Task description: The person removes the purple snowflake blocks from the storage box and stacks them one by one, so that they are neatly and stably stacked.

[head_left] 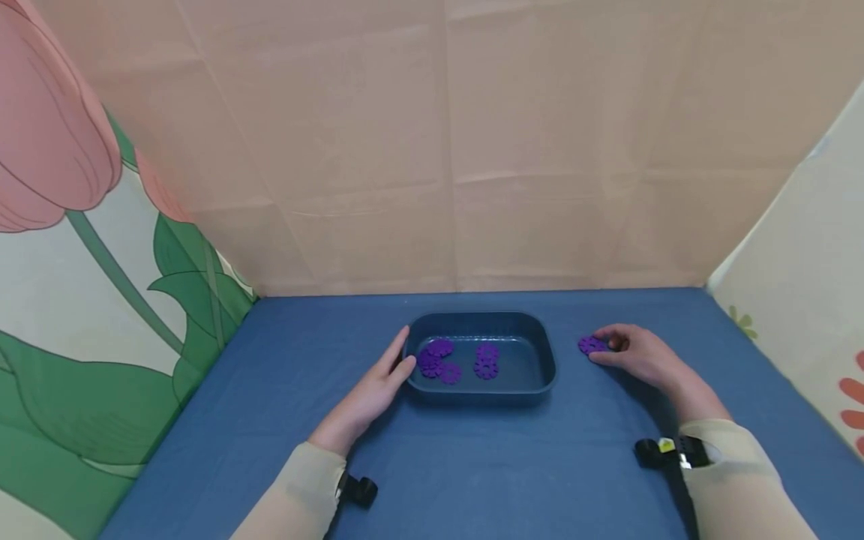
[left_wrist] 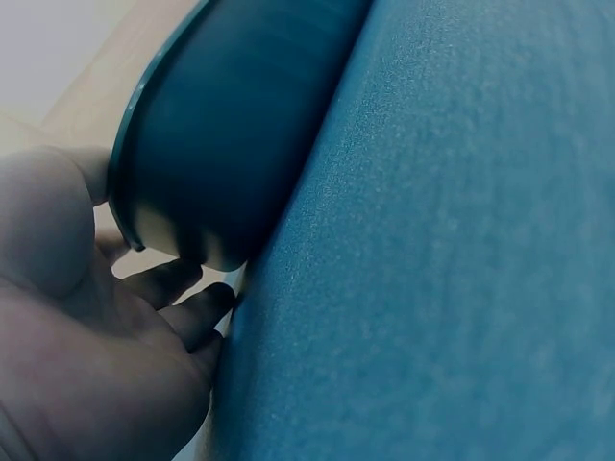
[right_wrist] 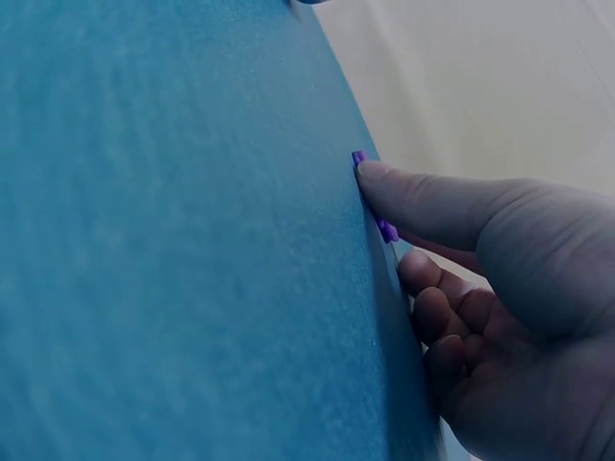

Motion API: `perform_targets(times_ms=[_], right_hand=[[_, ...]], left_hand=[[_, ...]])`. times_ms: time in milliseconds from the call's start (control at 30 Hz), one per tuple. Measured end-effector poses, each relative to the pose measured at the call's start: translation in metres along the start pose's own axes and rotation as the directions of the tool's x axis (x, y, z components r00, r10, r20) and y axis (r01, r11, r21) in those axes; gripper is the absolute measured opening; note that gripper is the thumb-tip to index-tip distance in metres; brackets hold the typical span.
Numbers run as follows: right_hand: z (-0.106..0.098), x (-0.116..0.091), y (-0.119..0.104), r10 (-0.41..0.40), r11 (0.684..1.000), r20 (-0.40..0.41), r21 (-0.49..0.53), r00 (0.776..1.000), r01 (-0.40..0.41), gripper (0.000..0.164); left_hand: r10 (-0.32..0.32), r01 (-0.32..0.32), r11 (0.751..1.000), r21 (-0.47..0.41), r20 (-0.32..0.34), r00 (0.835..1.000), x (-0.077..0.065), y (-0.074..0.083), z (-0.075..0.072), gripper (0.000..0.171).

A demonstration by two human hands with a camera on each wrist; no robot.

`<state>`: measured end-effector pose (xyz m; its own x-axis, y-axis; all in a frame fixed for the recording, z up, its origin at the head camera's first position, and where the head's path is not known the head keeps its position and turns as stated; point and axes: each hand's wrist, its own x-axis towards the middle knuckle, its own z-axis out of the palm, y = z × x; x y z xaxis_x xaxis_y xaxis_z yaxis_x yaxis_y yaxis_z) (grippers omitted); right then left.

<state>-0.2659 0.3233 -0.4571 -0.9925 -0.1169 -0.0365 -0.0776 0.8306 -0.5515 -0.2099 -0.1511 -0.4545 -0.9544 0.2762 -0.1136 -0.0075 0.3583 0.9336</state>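
Observation:
A dark blue rectangular tray (head_left: 482, 391) stands on the blue table, with several purple flower-shaped discs (head_left: 486, 367) inside in two clusters. My left hand (head_left: 367, 394) holds the tray's left end. In the left wrist view its thumb is at the rim and its fingers lie against the end wall (left_wrist: 221, 134); some fingertips are hidden. Right of the tray, my right hand (head_left: 641, 356) pinches another purple disc (head_left: 591, 345) at the table surface. The right wrist view shows the thumb on this disc (right_wrist: 388, 231), the other fingers curled near the cloth.
Blue cloth (head_left: 486, 465) covers the table. A plain beige sheet (head_left: 439, 150) rises behind it. Hangings with printed plants flank both sides, a flowered one (head_left: 101, 315) at left and a pale one (head_left: 803, 277) at right. Each wrist wears a small black camera (head_left: 361, 491).

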Motion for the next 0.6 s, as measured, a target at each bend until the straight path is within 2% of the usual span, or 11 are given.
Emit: perform_targets(times_ms=[600], right_hand=[[0.0018,0.0007,0.001,0.015,1.0,0.007,0.017,1.0,-0.015,0.064]], left_hand=[[-0.006,0.006,1.0,0.001,-0.004,1.0,-0.0012,0.0005,0.0015,0.064]])
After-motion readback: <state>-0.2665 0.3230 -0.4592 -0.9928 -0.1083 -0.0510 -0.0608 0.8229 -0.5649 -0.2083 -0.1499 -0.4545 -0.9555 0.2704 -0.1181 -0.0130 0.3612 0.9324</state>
